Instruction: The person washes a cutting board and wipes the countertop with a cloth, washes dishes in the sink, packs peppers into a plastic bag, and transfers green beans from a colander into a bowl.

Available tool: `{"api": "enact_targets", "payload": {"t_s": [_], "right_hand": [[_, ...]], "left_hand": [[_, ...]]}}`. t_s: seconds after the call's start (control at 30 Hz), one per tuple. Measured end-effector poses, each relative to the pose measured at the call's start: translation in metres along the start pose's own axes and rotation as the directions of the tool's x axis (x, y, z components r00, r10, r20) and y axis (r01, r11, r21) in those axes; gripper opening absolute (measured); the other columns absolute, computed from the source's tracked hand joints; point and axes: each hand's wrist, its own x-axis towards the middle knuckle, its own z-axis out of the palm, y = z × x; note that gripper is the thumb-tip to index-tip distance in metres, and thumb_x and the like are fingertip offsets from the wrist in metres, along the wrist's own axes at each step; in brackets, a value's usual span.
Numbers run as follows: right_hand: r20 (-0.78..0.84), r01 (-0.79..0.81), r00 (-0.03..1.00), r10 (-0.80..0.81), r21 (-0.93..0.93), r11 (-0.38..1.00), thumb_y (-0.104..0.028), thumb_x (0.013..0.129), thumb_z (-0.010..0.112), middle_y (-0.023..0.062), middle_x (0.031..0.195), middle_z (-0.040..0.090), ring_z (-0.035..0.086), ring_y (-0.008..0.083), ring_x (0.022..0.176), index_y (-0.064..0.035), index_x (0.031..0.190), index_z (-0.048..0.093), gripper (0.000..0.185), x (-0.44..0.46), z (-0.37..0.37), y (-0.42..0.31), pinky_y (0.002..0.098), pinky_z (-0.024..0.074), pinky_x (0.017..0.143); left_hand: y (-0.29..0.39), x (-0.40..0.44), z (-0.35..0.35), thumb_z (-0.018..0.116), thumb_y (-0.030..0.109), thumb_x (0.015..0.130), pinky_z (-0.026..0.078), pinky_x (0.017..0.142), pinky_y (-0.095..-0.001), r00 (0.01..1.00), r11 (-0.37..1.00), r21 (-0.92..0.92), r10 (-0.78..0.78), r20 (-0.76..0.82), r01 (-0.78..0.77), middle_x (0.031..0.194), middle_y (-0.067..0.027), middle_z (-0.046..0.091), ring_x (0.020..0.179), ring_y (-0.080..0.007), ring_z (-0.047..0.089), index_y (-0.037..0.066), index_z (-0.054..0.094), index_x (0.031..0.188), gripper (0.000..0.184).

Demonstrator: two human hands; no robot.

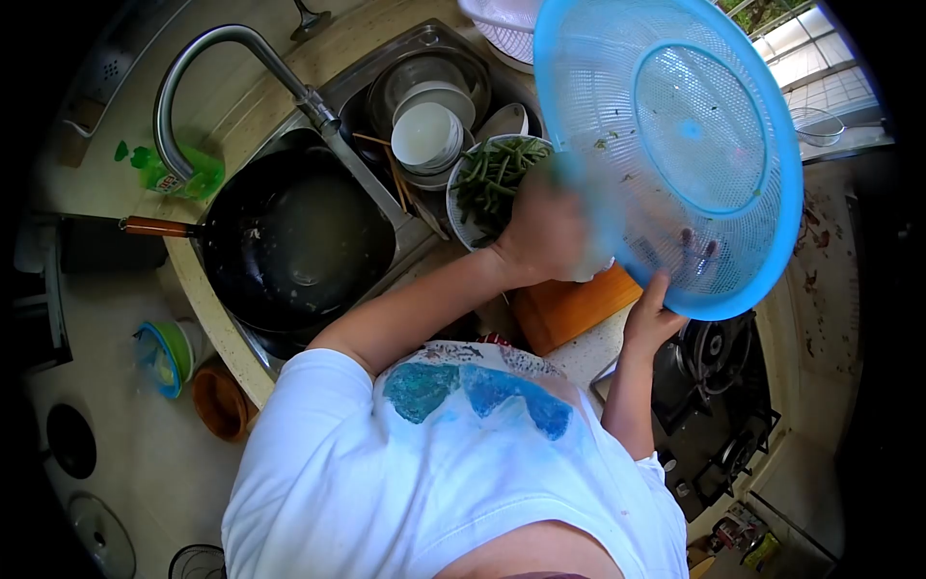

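A blue plastic colander is tilted up on its side, with small green scraps stuck to its mesh. My right hand grips its lower rim. My left hand is at the colander's left edge, smeared by motion, so its fingers and anything in them cannot be made out. Just left of that hand, green beans lie in a white bowl, partly hidden by the hand. A wooden cutting board lies below, between my hands.
A black wok with cloudy water rests in the left sink basin under the faucet. Stacked bowls and chopsticks fill the other basin. A green soap bottle stands at left; a gas stove is at right.
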Motion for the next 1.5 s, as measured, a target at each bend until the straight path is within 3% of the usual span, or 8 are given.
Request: {"api": "enact_targets", "payload": {"t_s": [0.23,0.53,0.73,1.03,1.13,1.33,1.43,1.5], "right_hand": [[-0.024,0.022,1.000,-0.020,0.070,0.997,0.003,0.081,0.041,0.0196,0.130,0.036,0.038,0.0273,0.118,0.0098,0.129,0.023,0.051,0.007,-0.002,0.005,0.0355,0.0289,0.098],[0.055,0.060,0.997,-0.058,-0.026,0.998,0.002,0.078,0.036,0.0201,0.127,0.040,0.038,0.0271,0.119,-0.0012,0.135,0.015,0.061,0.011,-0.010,0.008,0.0403,0.0344,0.096],[0.010,0.022,1.000,-0.023,0.072,0.997,0.001,0.078,0.036,0.0201,0.127,0.039,0.039,0.0275,0.118,-0.0013,0.135,0.016,0.060,0.010,-0.003,0.001,0.0402,0.0364,0.095],[0.070,-0.009,0.997,-0.007,0.218,0.976,0.001,0.080,0.037,0.0206,0.128,0.038,0.039,0.0284,0.118,-0.0008,0.135,0.015,0.059,0.007,0.004,-0.016,0.0405,0.0370,0.094],[0.109,0.064,0.991,-0.082,0.157,0.985,0.001,0.080,0.038,0.0206,0.128,0.038,0.039,0.0282,0.118,-0.0007,0.135,0.015,0.060,0.004,0.003,-0.016,0.0403,0.0356,0.095],[0.078,0.051,0.995,-0.062,0.129,0.990,0.001,0.080,0.037,0.0200,0.129,0.038,0.037,0.0274,0.119,-0.0008,0.136,0.015,0.060,0.007,-0.006,-0.007,0.0400,0.0319,0.098],[0.094,0.014,0.995,-0.032,0.185,0.983,0.002,0.080,0.038,0.0196,0.129,0.038,0.037,0.0273,0.120,-0.0005,0.135,0.016,0.059,0.005,-0.004,-0.009,0.0394,0.0314,0.098],[0.118,0.011,0.993,-0.028,0.141,0.990,0.002,0.080,0.039,0.0196,0.129,0.038,0.037,0.0273,0.120,-0.0004,0.135,0.016,0.059,0.000,-0.004,-0.007,0.0394,0.0315,0.098]], "left_hand": [[0.009,0.007,-0.004,0.063,0.022,0.068,0.021,0.087,-0.0635,0.979,0.994,0.054,-0.104,0.175,0.096,0.090,0.0009,0.052,0.101,-0.0217,0.043,0.015,0.059,0.079,0.013],[-0.005,-0.028,-0.019,0.065,0.023,0.066,0.020,0.090,-0.0607,0.985,0.958,0.239,-0.170,0.030,0.158,0.090,0.0018,0.052,0.099,-0.0200,0.043,0.015,0.062,0.079,0.015],[0.009,-0.019,-0.042,0.067,0.025,0.066,0.022,0.091,-0.0547,0.980,0.979,0.067,-0.195,0.030,0.192,0.098,-0.0032,0.051,0.102,-0.0235,0.042,0.015,0.063,0.087,0.024],[-0.029,0.045,-0.024,0.054,-0.001,0.072,0.037,0.093,-0.0385,0.974,0.986,-0.123,-0.138,-0.180,0.117,0.112,-0.0136,0.048,0.110,-0.0318,0.044,0.000,0.052,0.106,0.034],[-0.036,0.058,-0.022,0.050,-0.003,0.072,0.038,0.092,-0.0378,0.976,0.988,0.153,0.049,-0.214,-0.016,0.115,-0.0148,0.048,0.109,-0.0305,0.046,0.000,0.050,0.108,0.037],[-0.036,0.019,-0.006,0.046,-0.003,0.073,0.035,0.093,-0.0426,0.993,0.983,0.182,-0.045,0.111,0.025,0.121,-0.0153,0.045,0.115,-0.0287,0.042,-0.001,0.051,0.108,0.035],[-0.035,0.020,-0.009,0.044,-0.001,0.076,0.031,0.095,-0.0456,0.999,0.998,-0.041,-0.038,0.035,0.039,0.122,-0.0147,0.045,0.117,-0.0280,0.040,0.000,0.051,0.109,0.034],[-0.030,0.043,-0.015,0.043,0.001,0.077,0.031,0.095,-0.0453,0.985,0.977,0.207,-0.018,-0.174,0.054,0.120,-0.0140,0.046,0.116,-0.0287,0.041,0.001,0.051,0.110,0.034]]}}
